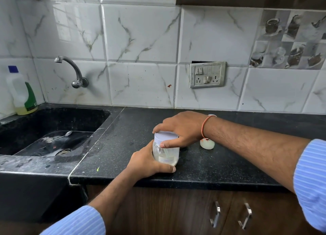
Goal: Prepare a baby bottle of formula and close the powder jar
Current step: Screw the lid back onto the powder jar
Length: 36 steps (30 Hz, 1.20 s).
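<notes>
A clear powder jar (166,155) with pale powder at its bottom stands on the black counter (220,165) near the front edge. A white lid (165,136) sits on top of it. My left hand (148,162) wraps around the jar's body from the left. From above, my right hand (178,128) grips the lid with thumb and fingers around its rim. A small white rounded piece (207,144) lies on the counter just right of the jar, under my right wrist. Behind the wrist a bit of another white object (211,115) shows; the rest is hidden.
A black sink (53,128) with a spoon (61,136) in it lies to the left, under a wall tap (74,72). A detergent bottle (22,91) stands at the sink's back left corner. A switch panel (207,74) is on the tiled wall. Cabinet handles (231,215) are below the counter.
</notes>
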Available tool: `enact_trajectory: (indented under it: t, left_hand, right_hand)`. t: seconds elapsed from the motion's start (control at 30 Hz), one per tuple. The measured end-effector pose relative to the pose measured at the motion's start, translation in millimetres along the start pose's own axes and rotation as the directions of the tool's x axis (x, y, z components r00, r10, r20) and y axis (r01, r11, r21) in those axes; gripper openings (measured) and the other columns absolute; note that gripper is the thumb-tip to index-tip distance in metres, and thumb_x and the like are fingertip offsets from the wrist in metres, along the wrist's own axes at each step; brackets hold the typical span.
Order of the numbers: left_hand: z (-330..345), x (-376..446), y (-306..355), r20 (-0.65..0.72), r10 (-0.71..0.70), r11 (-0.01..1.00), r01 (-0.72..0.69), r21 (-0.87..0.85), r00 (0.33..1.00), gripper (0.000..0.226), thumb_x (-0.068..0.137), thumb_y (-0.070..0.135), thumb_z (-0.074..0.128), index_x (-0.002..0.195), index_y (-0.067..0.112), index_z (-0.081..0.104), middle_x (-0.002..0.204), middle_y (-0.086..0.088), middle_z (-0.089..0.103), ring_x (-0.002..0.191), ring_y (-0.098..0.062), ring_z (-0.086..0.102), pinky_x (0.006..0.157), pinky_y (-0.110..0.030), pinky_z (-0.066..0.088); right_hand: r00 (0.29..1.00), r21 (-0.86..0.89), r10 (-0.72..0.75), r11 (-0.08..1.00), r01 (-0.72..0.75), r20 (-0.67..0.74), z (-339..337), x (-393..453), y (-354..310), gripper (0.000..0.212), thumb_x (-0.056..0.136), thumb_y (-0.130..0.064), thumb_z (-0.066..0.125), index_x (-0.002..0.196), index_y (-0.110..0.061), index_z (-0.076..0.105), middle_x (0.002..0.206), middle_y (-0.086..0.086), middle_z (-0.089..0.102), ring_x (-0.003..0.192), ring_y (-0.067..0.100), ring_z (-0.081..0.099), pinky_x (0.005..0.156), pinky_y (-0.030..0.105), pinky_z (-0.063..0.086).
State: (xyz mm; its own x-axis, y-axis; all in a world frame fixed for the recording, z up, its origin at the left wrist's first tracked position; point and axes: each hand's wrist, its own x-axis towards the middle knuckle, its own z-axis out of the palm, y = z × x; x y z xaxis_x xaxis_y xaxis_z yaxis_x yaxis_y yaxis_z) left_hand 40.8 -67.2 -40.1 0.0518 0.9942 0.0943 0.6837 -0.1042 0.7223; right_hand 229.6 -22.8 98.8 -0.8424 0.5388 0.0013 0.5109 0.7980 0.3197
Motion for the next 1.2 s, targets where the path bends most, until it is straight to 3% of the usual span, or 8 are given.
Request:
enact_trajectory:
  t: [0.2,0.3,0.4,0.63,0.77,0.93,1.1,1.2]
  left_hand:
    - [3.5,4.3,0.1,-0.016,-0.014,1.0,0.014,0.026,1.0,0.077,0.045,0.07,0.094,0.111,0.054,0.059,0.1,0.033,0.074,0.102,0.004,0.069,0.096,-0.031,0.055]
    - [5.0,6.4,0.0,-0.025,-0.014,0.998,0.016,0.056,1.0,0.074,0.045,0.072,0.093,0.107,0.056,0.056,0.098,0.032,0.072,0.1,0.006,0.066,0.089,-0.027,0.052]
    - [5.9,6.3,-0.6,-0.034,-0.027,0.996,0.03,0.08,0.999,0.08,0.042,0.077,0.09,0.111,0.05,0.06,0.098,0.03,0.073,0.101,0.002,0.068,0.094,-0.029,0.055]
    - [1.4,-3.5,2.5,-0.038,0.043,0.999,-0.042,0.02,0.998,0.094,0.047,0.081,0.092,0.129,0.051,0.056,0.108,0.032,0.073,0.11,0.002,0.068,0.102,-0.031,0.053]
    - [3.6,-5.5,2.2,-0.065,0.018,1.0,-0.019,-0.012,0.998,0.081,0.048,0.077,0.093,0.117,0.049,0.06,0.102,0.03,0.075,0.102,0.007,0.069,0.098,-0.031,0.058]
    - [5.1,-1.3,-0.7,-0.067,0.023,0.999,-0.025,-0.026,0.998,0.08,0.048,0.076,0.092,0.116,0.049,0.059,0.101,0.029,0.076,0.099,0.005,0.071,0.097,-0.036,0.061]
    - [2.7,-3.9,0.3,-0.068,0.009,0.999,-0.012,-0.046,0.998,0.1,0.049,0.075,0.093,0.132,0.047,0.044,0.111,0.025,0.073,0.109,-0.004,0.07,0.101,-0.04,0.06]
    - [-0.4,-5.4,-3.8,-0.092,0.014,0.992,-0.025,-0.12,0.996,0.121,0.049,0.068,0.098,0.145,0.037,0.03,0.126,0.018,0.067,0.118,-0.013,0.069,0.105,-0.043,0.058]
  right_hand:
    - [0.997,-0.062,-0.039,0.997,0.036,-0.059,11.8,13.6,1.0,0.057,0.098,-0.08,0.035,0.13,-0.035,0.05,0.1,-0.001,0.07,0.082,0.026,0.062,0.068,0.041,0.047]
    - [0.995,-0.114,0.053,0.992,-0.062,-0.084,18.3,18.5,-3.5,0.062,0.097,-0.082,0.028,0.123,-0.031,0.053,0.085,0.004,0.068,0.076,0.031,0.059,0.063,0.041,0.044]
    - [0.986,-0.153,0.141,0.976,-0.153,-0.085,22.2,21.1,-9.3,0.066,0.095,-0.083,0.023,0.118,-0.028,0.052,0.077,0.005,0.063,0.071,0.032,0.055,0.058,0.039,0.036]
    - [0.997,-0.023,0.078,0.997,-0.078,-0.005,8.3,11.2,-8.9,0.063,0.095,-0.085,0.03,0.132,-0.037,0.046,0.105,0.0,0.067,0.086,0.028,0.061,0.074,0.044,0.05]
    - [0.998,-0.088,0.055,0.994,-0.058,-0.039,10.5,15.0,-12.0,0.056,0.099,-0.08,0.029,0.126,-0.034,0.046,0.092,0.003,0.067,0.079,0.031,0.061,0.067,0.043,0.048]
    - [0.969,-0.056,0.234,0.97,-0.239,-0.082,21.0,24.0,-24.2,0.051,0.1,-0.077,0.025,0.117,-0.035,0.049,0.087,0.006,0.066,0.081,0.032,0.058,0.067,0.041,0.042]
    - [0.902,0.108,0.43,0.899,-0.425,-0.031,21.8,16.7,-37.4,0.072,0.09,-0.092,0.017,0.132,-0.044,0.052,0.119,0.002,0.068,0.112,0.031,0.063,0.088,0.044,0.048]
    - [0.845,0.298,0.522,0.831,-0.471,-0.12,29.2,-6.0,-40.7,0.078,0.088,-0.093,0.016,0.142,-0.045,0.047,0.131,-0.005,0.064,0.122,0.024,0.061,0.097,0.047,0.052]
